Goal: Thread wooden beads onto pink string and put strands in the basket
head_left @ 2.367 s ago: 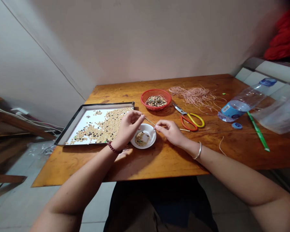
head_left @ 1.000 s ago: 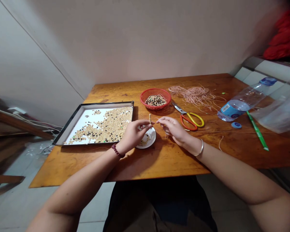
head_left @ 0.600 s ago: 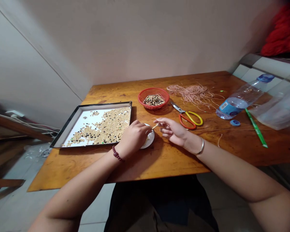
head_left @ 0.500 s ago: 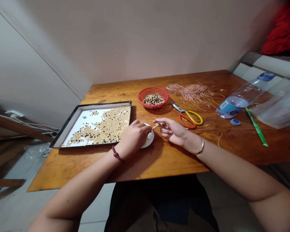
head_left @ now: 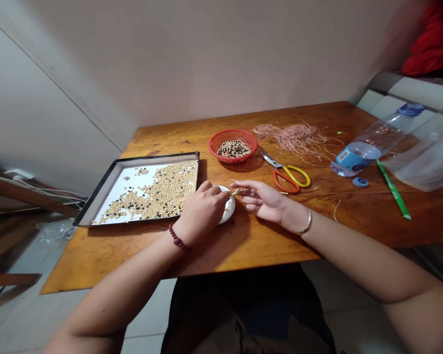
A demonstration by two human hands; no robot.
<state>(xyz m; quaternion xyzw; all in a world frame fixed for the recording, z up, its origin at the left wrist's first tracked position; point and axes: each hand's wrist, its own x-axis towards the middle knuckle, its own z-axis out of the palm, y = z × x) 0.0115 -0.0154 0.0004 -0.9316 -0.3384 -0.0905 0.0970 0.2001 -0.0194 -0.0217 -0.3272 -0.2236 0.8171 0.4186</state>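
My left hand (head_left: 202,211) rests over a small white dish (head_left: 229,207) of beads, fingers curled down into it; what the fingertips hold is hidden. My right hand (head_left: 263,199) sits just right of the dish, thumb and forefinger pinched on a thin cord with beads strung on its end (head_left: 237,191). The cord runs from that pinch toward the right across the wooden table (head_left: 266,241). Both hands nearly meet above the dish's right rim.
A metal tray (head_left: 107,184) with several tan and dark beads lies left. A red basket (head_left: 232,146) of beads, a pile of pink cord (head_left: 297,137), yellow-and-orange scissors (head_left: 290,176), a tipped water bottle (head_left: 372,147), its blue cap (head_left: 361,182) and a green stick (head_left: 393,189) lie beyond.
Both hands have dropped from above the dish down to it. The strung beads, held upright a second ago, now point into the dish. The view has tilted slightly.
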